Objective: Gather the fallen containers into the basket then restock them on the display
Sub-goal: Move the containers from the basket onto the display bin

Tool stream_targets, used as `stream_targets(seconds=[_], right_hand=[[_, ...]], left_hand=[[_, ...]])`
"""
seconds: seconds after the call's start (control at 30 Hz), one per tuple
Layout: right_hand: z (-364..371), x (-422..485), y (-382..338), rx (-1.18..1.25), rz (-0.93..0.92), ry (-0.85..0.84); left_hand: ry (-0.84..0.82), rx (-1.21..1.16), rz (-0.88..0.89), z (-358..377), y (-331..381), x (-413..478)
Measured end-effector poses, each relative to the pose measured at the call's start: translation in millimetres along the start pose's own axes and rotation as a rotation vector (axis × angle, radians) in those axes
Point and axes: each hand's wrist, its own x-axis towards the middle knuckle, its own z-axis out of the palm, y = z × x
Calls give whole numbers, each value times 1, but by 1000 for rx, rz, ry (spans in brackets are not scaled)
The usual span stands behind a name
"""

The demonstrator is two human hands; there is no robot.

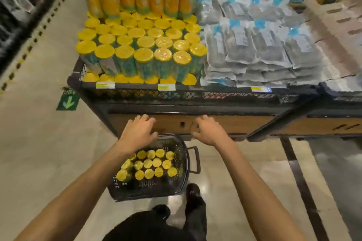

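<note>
Yellow-lidded containers, tall cylinders with teal and orange printed sides, stand upright and close-packed in a black plastic basket on the shop floor, filling its far half. Many more of the same cylinders stand in stepped tiers on the black mesh display stand just behind the basket. Stacked grey-and-blue packets lie beside them. Both arms reach forward above the basket; the left hand and right hand have fingers loosely spread and hold nothing.
</note>
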Motion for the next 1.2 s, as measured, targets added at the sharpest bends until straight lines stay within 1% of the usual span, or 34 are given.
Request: stream_targets(seconds=[0.07,0.13,0.23,0.3,0.43,0.57,0.7,0.83,0.97,1.07,1.2], right_hand=[[-2,21,0,-49,-105,-42],[-1,36,-4,-94,-197,-105],[0,60,-13,-166,-351,-170],[4,74,-23,-206,-428,-184],[20,90,-47,-236,-546,-218],[44,107,-79,-292,-614,-256],[82,130,-106,-360,-644,-303],[131,161,-129,-393,-669,-321],[194,198,-154,-415,-726,-317],[247,227,-170,-402,-766,-325],[318,261,-186,-357,-826,-337]], left_hand=[[1,-22,-103,5,-2,-2],[-33,-89,-228,7,-3,-12],[9,-183,-422,25,-6,-31],[-4,-230,-540,37,-8,-45],[-49,-330,-694,61,-18,-70],[-63,-340,-761,83,-41,-85],[-71,-401,-803,124,-62,-88],[-80,-470,-834,186,-82,-84],[-54,-537,-879,256,-100,-76],[-45,-541,-881,313,-116,-65],[-13,-470,-868,382,-137,-49]])
